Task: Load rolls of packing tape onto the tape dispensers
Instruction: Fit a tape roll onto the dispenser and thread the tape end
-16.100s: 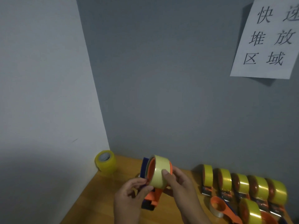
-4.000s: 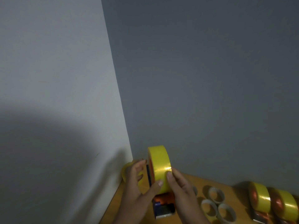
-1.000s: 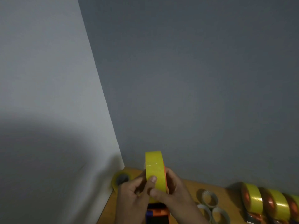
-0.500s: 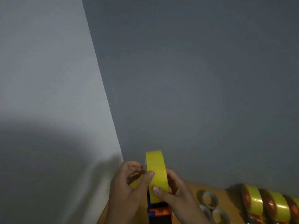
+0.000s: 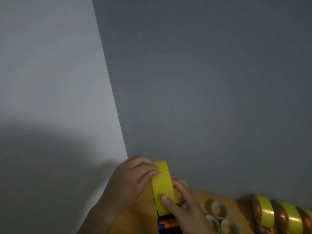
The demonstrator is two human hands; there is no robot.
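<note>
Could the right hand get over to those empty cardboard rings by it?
Probably yes: the empty rings lie on the table just beside the right hand with nothing between, but it grips the tape roll now.

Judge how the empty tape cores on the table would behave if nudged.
The empty tape cores look thin-walled and hollow, so probably light and easily crushed. They seem to rest on their ends on the wooden table, so they would likely slide, not roll.
</note>
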